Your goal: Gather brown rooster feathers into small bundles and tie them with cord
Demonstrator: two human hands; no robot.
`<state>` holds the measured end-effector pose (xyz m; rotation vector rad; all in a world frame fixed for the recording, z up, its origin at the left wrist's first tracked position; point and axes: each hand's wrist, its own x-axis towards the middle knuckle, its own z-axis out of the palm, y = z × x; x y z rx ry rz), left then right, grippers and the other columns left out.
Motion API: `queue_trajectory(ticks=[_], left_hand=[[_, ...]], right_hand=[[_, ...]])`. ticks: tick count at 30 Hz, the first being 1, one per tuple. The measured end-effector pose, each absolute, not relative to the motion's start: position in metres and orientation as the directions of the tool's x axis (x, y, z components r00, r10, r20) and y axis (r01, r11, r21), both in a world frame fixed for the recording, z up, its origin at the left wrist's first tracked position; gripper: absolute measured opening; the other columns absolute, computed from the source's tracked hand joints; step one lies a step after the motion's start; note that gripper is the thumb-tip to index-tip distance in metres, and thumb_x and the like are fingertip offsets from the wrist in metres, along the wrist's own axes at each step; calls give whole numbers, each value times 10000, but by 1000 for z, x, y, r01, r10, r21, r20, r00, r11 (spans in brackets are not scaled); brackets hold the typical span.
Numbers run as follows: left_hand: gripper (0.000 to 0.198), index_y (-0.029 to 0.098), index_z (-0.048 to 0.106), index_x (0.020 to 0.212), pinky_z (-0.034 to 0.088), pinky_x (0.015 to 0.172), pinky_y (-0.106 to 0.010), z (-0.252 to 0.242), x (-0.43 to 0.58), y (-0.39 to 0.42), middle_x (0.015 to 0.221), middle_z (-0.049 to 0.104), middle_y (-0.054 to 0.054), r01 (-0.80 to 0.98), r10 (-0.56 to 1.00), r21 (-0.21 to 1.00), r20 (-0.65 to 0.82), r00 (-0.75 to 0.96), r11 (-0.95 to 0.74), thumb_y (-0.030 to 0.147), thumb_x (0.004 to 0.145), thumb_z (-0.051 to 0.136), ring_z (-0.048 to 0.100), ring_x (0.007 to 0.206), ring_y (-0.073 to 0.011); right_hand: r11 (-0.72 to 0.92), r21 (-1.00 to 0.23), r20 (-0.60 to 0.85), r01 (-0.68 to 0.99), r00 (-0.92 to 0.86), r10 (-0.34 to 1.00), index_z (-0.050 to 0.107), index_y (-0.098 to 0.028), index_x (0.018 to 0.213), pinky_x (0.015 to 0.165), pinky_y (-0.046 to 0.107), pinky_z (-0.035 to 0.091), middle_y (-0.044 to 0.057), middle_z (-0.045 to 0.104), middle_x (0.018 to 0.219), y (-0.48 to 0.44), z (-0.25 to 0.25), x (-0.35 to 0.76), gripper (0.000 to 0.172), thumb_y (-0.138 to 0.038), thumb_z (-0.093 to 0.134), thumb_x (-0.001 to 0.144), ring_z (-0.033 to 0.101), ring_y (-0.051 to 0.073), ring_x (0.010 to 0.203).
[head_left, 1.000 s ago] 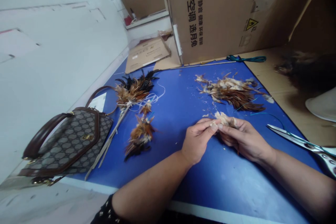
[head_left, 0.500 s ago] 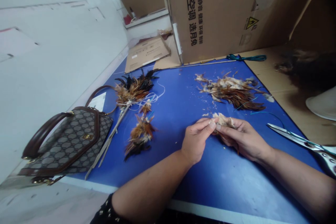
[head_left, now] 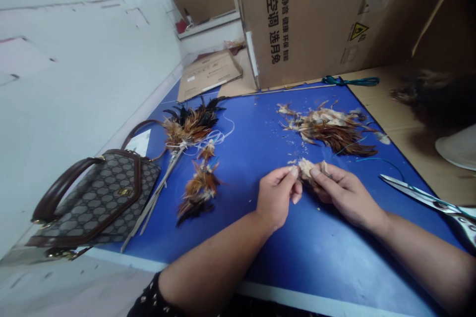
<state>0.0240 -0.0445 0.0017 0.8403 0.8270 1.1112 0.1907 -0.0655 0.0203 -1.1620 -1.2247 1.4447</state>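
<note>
My right hand (head_left: 344, 188) pinches a small bunch of feathers (head_left: 306, 168) by its pale, fluffy end, with thumb on top and fingers curled below. Just to its left, my left hand (head_left: 277, 193) has thumb and forefinger pressed together on a wisp of pale fluff, apart from the right fingertips. Beyond my hands lies a loose pile of brown and cream feathers (head_left: 327, 129), with bits of down scattered near it. To the left are a small brown feather cluster (head_left: 201, 188) and a black-and-brown feather bunch (head_left: 191, 126) on thin sticks (head_left: 158, 190) with white string.
Open-bladed scissors (head_left: 420, 193) lie at the right edge of the blue table (head_left: 245, 247). A patterned handbag (head_left: 107, 198) stands at the left. A large cardboard box (head_left: 316, 25) rises behind, with teal cord (head_left: 353, 81) before it. A white container (head_left: 455, 151) is at far right.
My left fingertips have drawn a little to the left, away from the right ones. More of the pale fluff shows between my hands.
</note>
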Motion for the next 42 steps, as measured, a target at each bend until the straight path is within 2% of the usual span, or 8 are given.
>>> queue_trajectory(ticks=[5, 11, 17, 25, 30, 35, 42], left_hand=[[326, 128, 721, 896, 333, 503, -239, 3, 25, -45, 638, 554, 11, -414, 959, 884, -117, 257, 218, 449, 896, 774, 466, 542, -77], [327, 120, 751, 891, 319, 515, -238, 8, 24, -45, 675, 524, 5, -442, 946, 865, -102, 308, 237, 445, 890, 786, 447, 584, -74], [309, 127, 781, 992, 319, 516, -235, 8, 24, -45, 697, 550, -3, -452, 951, 864, -91, 294, 223, 422, 896, 785, 449, 594, -74], [279, 137, 768, 934, 323, 504, -228, 12, 25, -46, 713, 594, -14, -465, 958, 853, -127, 259, 238, 407, 873, 805, 461, 578, -71], [274, 124, 757, 944, 306, 495, -227, 11, 25, -43, 688, 583, -8, -489, 969, 843, -141, 201, 224, 386, 875, 796, 460, 566, -70], [280, 107, 752, 960, 312, 502, -227, 14, 24, -41, 650, 573, 1, -513, 975, 830, -177, 132, 220, 351, 838, 813, 478, 565, -76], [277, 111, 704, 955, 360, 474, -224, 25, 18, -31, 820, 701, -61, -556, 983, 815, -184, 23, 166, 342, 836, 800, 562, 569, -90]], right_hand=[[18, -998, 8, 55, -182, 983, 661, -203, 870, 495, 264, 298, -36, 468, 626, -66, 33, 187, 381, -573, 674, 959, 359, 107, 548], [-1, -997, -19, 80, -214, 977, 661, -203, 875, 522, 261, 354, -22, 559, 645, -66, 30, 187, 372, -562, 659, 972, 439, 116, 561], [-13, -996, -32, 89, -216, 976, 680, -197, 893, 520, 256, 356, 10, 656, 744, -66, 26, 188, 354, -540, 660, 979, 440, 109, 564], [10, -994, -18, 108, -247, 969, 666, -206, 826, 552, 264, 372, -26, 553, 654, -66, 27, 189, 380, -556, 659, 974, 430, 116, 575], [-3, -995, -23, 97, -207, 978, 584, -209, 734, 554, 270, 356, -37, 493, 625, -66, 30, 188, 432, -563, 659, 970, 400, 109, 569], [3, -994, -17, 112, -179, 984, 600, -210, 783, 538, 271, 319, -46, 443, 616, -66, 28, 187, 432, -596, 640, 972, 358, 108, 568], [3, -994, -11, 112, -125, 992, 577, -198, 803, 531, 274, 276, -40, 427, 662, -65, 23, 191, 435, -588, 617, 993, 335, 102, 587]])
